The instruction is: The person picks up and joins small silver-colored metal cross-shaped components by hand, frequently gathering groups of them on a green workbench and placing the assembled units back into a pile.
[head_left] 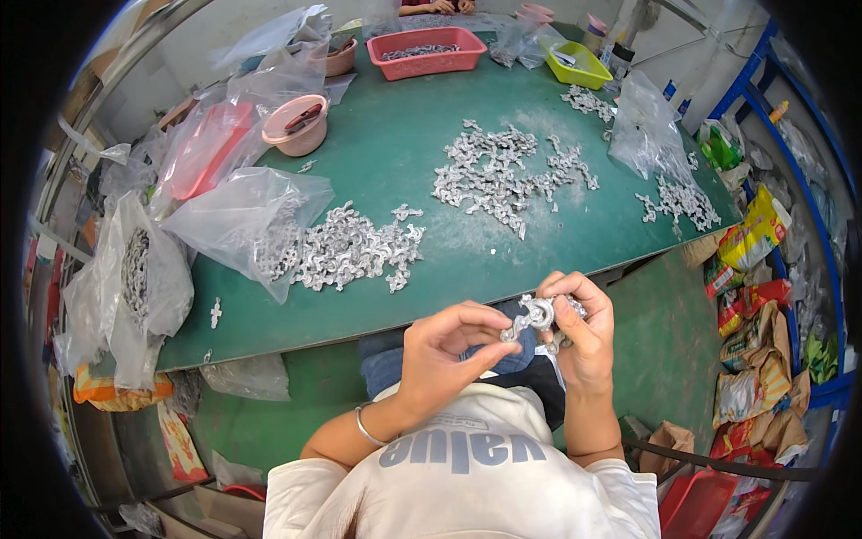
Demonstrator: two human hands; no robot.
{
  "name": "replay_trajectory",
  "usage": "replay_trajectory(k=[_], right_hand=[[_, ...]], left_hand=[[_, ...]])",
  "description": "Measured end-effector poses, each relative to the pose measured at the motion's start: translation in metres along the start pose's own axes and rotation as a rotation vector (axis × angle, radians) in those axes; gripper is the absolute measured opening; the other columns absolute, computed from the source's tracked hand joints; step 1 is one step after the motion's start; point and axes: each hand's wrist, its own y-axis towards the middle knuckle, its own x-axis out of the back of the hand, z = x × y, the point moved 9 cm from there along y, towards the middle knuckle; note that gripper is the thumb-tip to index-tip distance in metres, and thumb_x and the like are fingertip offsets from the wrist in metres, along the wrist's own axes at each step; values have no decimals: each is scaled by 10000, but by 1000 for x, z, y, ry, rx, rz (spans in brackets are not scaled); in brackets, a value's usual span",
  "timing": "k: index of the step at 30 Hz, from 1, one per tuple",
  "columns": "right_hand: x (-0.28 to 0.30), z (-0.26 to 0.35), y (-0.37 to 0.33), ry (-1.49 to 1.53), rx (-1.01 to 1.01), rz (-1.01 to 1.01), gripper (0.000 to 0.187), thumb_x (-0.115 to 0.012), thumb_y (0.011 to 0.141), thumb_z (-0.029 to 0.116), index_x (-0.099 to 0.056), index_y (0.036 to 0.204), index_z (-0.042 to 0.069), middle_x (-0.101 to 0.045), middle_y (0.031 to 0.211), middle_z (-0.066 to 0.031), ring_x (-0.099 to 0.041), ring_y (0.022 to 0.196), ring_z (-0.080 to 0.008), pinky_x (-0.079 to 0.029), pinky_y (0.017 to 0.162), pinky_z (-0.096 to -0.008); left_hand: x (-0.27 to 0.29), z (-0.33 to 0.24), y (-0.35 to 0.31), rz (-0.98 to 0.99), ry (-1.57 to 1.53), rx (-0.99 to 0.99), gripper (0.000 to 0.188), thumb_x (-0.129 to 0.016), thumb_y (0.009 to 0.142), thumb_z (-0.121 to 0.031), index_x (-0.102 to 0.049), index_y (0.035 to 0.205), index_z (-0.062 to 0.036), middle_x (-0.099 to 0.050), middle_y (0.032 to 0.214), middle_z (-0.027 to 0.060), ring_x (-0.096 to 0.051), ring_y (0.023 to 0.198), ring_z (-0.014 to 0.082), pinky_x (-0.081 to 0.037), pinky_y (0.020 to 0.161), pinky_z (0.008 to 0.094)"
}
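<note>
Silver-grey cast metal parts [536, 314] with a round ring and curved arms are held up between my two hands, just off the table's front edge. My left hand [446, 349] pinches one end between thumb and fingertips. With thumb and bent fingers, my right hand [585, 334] grips the other end; more metal shows behind its thumb. How many pieces are in my hands I cannot tell. Nearest on the green table [386, 166] lies a heap of similar metal parts [346, 250], partly spilling from a clear plastic bag [242, 211]. A larger spread of parts [489, 171] lies farther back.
At the back stand a red tray [382, 67] of parts and a yellow-green basket [593, 77]. A pink bowl [301, 141] sits on the left beside plastic bags. More parts [682, 205] lie at right. A blue rack [732, 94] rises beyond. Another person's hands [440, 7] show far back.
</note>
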Motion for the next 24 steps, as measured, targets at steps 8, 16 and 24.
replay_trajectory(k=[8, 16, 24], right_hand=[[13, -16, 11, 32, -170, -69, 124, -570, 825, 74, -578, 887, -33, -552, 852, -65, -470, 584, -61, -372, 521, -173], [61, -60, 57, 53, -333, -161, 115, -560, 831, 68, -587, 895, -23, -554, 741, -31, -466, 564, -56, -357, 505, -177], [97, -82, 90, -37, -371, -219, 118, -556, 833, 65, -591, 878, -38, -524, 661, -15, -451, 548, -57, -332, 502, -179]], left_hand=[[-2, 9, 16, 104, 128, 6, 220, -662, 674, 119, -582, 871, 60, -582, 906, 139, -589, 817, 165, -521, 747, 268], [26, 65, 61, -5, 143, 220, 225, -643, 688, 135, -548, 881, 69, -562, 937, 151, -565, 864, 174, -489, 804, 293], [46, 103, 93, -52, 251, 337, 183, -641, 739, 61, -555, 900, 44, -574, 957, 90, -566, 843, 115, -486, 776, 242]])
